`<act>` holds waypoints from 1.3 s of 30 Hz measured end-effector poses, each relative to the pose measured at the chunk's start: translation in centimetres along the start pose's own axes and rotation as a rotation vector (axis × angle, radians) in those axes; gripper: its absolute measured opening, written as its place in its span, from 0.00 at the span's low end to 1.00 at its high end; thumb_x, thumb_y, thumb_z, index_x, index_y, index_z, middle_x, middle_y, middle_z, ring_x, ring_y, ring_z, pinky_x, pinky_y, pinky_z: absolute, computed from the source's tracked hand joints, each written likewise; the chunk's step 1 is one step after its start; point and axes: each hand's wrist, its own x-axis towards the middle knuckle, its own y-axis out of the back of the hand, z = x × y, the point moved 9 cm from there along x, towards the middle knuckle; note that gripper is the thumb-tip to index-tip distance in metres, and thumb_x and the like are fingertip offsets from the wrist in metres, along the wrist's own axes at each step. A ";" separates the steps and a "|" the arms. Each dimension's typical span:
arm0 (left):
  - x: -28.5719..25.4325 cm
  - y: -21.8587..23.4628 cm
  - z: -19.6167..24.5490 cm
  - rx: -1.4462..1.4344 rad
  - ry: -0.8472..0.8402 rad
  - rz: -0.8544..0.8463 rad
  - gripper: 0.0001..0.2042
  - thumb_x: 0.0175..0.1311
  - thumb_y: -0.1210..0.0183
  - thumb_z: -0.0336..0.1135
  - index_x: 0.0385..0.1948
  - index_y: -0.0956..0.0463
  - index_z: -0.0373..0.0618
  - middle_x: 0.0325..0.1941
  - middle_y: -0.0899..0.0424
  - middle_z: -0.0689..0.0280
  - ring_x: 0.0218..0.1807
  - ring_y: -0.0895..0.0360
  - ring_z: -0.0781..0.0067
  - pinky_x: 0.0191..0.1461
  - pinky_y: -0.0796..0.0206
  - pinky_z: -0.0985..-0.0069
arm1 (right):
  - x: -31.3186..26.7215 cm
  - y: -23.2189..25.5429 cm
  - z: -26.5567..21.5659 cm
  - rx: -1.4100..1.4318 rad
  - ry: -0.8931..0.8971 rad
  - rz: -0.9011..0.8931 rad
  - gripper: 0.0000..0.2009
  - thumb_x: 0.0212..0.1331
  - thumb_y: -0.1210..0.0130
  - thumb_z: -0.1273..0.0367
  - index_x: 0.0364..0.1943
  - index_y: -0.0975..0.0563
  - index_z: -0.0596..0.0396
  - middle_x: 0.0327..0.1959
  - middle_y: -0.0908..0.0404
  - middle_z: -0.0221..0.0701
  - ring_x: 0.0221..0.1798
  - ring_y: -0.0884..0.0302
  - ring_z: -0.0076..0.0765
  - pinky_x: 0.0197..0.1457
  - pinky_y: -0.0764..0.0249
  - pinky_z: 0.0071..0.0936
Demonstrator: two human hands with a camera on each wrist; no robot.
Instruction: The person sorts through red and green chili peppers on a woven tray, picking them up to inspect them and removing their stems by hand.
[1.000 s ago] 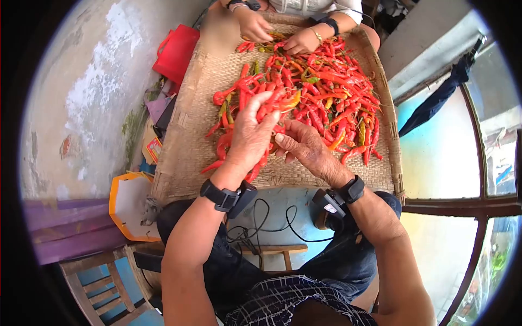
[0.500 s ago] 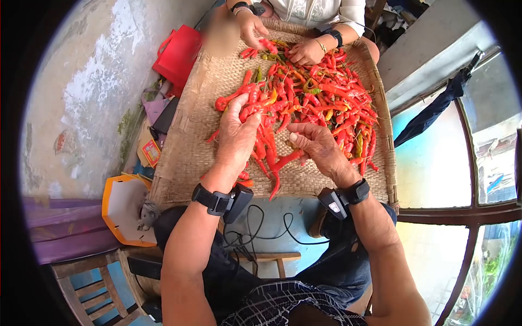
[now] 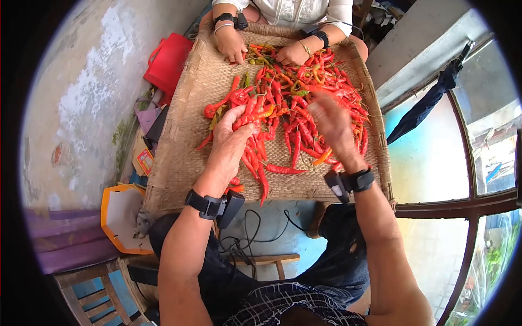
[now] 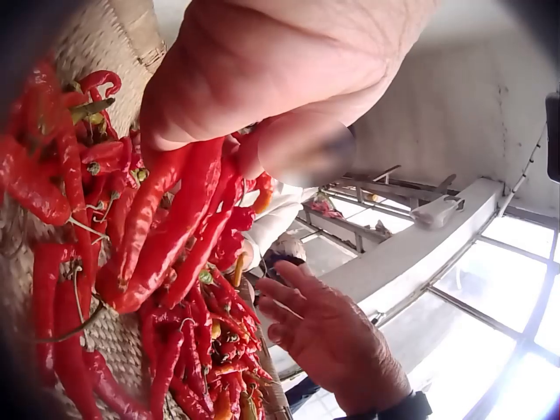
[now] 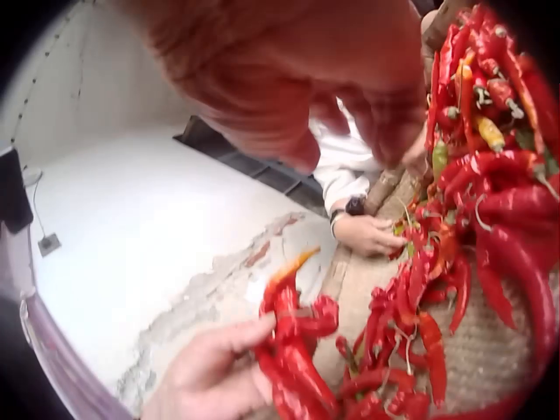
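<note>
My left hand (image 3: 229,142) grips a bunch of red chili peppers (image 4: 185,223), thumb on one side and fingers on the other. One held chili with a yellow-orange tip (image 5: 293,264) points up in the right wrist view. Over the right part of a heap of chili peppers (image 3: 350,100) my right hand (image 3: 334,127) is raised and blurred. In the left wrist view its fingers (image 4: 289,302) are loosely spread, with nothing visible in them. The heap lies on a woven bamboo tray (image 3: 176,146), mostly red with some yellow and green chilies.
Across the tray sits another person, both hands (image 3: 293,54) among the chilies at the far edge. A red bag (image 3: 168,62) and an orange-edged box (image 3: 122,217) stand to the left. Black cables (image 3: 247,239) lie below the tray; windows (image 3: 435,157) line the right side.
My right hand has moved from beside the left hand up and right over the heap. The left hand has shifted left with its chilies. The other person's left-side hand has lowered to the tray.
</note>
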 end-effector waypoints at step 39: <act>0.3 0.5 -0.8 -0.130 0.041 -0.017 0.16 0.61 0.47 0.27 0.51 0.33 0.38 0.42 0.24 0.64 0.40 0.25 0.76 0.46 0.31 0.79 | -3.6 -3.6 1.9 0.131 -0.237 -0.686 0.09 0.59 0.45 0.68 0.37 0.23 0.59 0.27 0.23 0.26 0.31 0.28 0.20 0.34 0.30 0.20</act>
